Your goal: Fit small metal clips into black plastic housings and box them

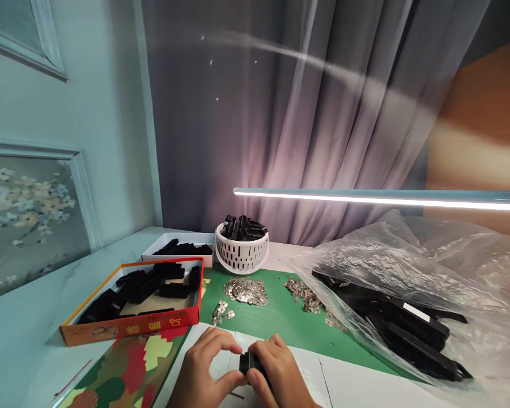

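The left hand (204, 362) and the right hand (277, 368) are both closed on a black plastic part (250, 364), gripping it from either side with the fingers curled over it (most of its shape is hidden by the fingers). The part is held just above a white sheet (344, 386) at the near edge of the bench (34, 340).

Directly beyond the hands lies a green mat (276, 334). It carries two loose heaps of small metal fittings (245, 292), one far of the hands and one further right, with a few separate fittings near the left heap. Near left, beside the white sheet, lies a multicoloured printed board (123, 368).

Further left stands an orange-red box tray (131, 326) holding black plastic parts. Behind it is a white box tray (178, 238) with more of them. A white slotted basket (241, 255), heaped with black parts, stands at the far edge of the mat. On the right, a transparent plastic bag (408, 249) covers long black parts (408, 334) and overlaps the mat.
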The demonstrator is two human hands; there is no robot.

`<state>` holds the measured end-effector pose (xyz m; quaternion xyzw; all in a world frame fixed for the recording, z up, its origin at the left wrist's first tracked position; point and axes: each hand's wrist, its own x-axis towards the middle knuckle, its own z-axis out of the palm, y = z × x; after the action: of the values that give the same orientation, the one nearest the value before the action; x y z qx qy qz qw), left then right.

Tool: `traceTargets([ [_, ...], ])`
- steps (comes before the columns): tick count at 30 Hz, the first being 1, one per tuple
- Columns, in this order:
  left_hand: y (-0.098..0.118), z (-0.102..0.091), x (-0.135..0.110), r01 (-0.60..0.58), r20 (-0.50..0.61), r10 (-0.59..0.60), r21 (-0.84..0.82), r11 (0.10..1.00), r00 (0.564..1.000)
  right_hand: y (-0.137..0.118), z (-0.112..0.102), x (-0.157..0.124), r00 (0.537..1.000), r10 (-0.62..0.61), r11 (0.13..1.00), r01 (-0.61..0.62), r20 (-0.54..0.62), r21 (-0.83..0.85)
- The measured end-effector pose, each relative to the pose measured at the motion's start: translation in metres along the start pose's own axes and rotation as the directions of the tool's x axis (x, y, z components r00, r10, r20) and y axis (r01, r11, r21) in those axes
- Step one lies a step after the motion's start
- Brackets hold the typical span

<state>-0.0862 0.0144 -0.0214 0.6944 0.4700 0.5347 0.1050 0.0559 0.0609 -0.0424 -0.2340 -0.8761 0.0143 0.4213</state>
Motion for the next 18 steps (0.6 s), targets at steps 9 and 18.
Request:
traceTargets([
  [9, 0.0028, -0.0083, 0.0033, 0.03, 0.108, -0.043, 0.119, 0.992, 0.993, -0.0036, -0.005, 0.0004, 0.997, 0.025, 0.997, -0.03, 0.079, 0.067],
  [18, -0.0027, -0.0034, -0.0002, 0.019, -0.004, -0.019, 0.07, 0.997, 1.0, 0.0011, 0.0002, 0.0012, 0.997, 0.026, 0.998, -0.03, 0.066, 0.06],
])
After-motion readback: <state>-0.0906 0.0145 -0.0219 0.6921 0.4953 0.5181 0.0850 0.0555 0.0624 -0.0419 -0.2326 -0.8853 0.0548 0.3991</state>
